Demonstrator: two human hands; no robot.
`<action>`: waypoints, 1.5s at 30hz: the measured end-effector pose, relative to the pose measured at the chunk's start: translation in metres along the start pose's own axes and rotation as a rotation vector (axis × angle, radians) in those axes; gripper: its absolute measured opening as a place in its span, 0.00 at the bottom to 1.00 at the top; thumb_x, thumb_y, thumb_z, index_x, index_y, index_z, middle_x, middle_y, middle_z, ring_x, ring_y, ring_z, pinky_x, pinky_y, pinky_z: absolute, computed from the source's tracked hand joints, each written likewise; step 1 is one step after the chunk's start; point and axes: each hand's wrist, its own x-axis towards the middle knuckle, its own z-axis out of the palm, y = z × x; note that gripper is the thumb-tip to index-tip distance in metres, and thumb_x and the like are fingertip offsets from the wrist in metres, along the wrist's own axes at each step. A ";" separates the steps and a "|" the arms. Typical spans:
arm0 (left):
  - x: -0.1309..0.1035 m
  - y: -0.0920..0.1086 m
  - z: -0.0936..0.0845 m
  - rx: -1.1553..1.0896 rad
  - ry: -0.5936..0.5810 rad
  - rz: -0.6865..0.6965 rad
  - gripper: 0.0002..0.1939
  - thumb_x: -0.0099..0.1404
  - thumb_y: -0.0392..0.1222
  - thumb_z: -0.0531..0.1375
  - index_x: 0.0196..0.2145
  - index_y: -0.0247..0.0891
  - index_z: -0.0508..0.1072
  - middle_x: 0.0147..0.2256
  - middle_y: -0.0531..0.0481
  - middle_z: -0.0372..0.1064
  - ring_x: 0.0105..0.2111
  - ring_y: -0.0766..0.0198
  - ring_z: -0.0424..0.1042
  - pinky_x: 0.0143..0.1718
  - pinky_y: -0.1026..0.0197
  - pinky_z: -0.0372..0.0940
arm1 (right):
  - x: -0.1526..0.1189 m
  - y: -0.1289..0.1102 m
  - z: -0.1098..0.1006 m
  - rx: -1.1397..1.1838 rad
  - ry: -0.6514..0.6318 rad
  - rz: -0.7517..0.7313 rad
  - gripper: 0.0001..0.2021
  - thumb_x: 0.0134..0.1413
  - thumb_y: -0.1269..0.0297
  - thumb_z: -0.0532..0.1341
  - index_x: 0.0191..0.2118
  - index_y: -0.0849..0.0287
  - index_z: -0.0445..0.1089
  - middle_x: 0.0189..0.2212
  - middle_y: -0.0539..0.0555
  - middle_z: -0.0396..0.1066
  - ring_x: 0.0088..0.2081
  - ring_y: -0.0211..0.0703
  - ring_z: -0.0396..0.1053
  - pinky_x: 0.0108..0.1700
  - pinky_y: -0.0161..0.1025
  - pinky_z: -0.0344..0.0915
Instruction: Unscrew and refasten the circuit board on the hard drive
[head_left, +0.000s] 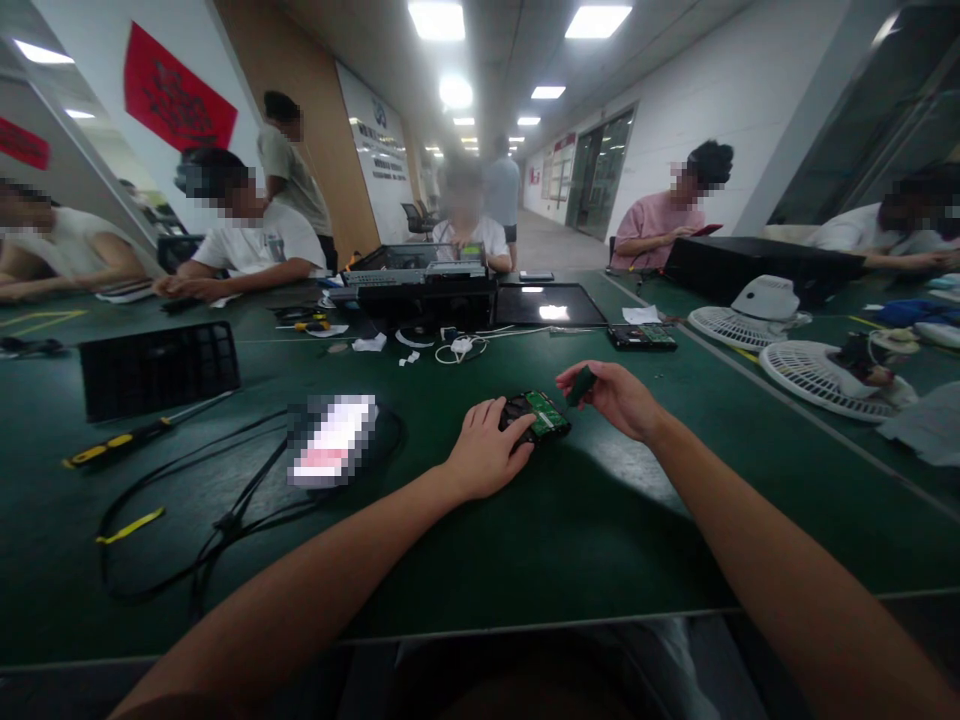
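A hard drive [546, 412] with a green circuit board on top lies on the green table in front of me. My left hand [487, 455] grips it from the left, fingers over its far and upper side and thumb by its near edge, covering part of it. To the right of the drive, my right hand [619, 400] is closed around the dark green handle of a small screwdriver [581, 385]. The thin shaft points down toward the drive's right edge; its tip is too small to make out.
A yellow-black screwdriver [120, 445], a black panel [159, 370], a lit phone [334, 440] and black cables [225, 525] lie left. Ahead are an opened computer case [420, 275], a white cable [463, 348] and another drive [643, 338]. Fan parts [825, 375] lie right. People sit around the table.
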 end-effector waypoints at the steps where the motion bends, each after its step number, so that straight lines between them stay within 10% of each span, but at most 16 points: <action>1: 0.000 0.000 -0.001 0.002 0.002 0.000 0.28 0.78 0.59 0.51 0.71 0.53 0.63 0.71 0.41 0.53 0.72 0.39 0.50 0.70 0.33 0.50 | 0.000 0.000 0.000 -0.008 0.005 -0.008 0.18 0.65 0.50 0.60 0.40 0.59 0.81 0.40 0.60 0.78 0.40 0.47 0.72 0.36 0.41 0.66; 45: 0.000 0.001 0.000 0.009 0.017 0.006 0.27 0.78 0.57 0.53 0.70 0.53 0.64 0.72 0.41 0.52 0.71 0.38 0.52 0.69 0.33 0.51 | -0.004 -0.004 0.000 0.129 0.038 0.054 0.16 0.62 0.52 0.67 0.49 0.56 0.79 0.44 0.60 0.78 0.40 0.47 0.74 0.30 0.38 0.65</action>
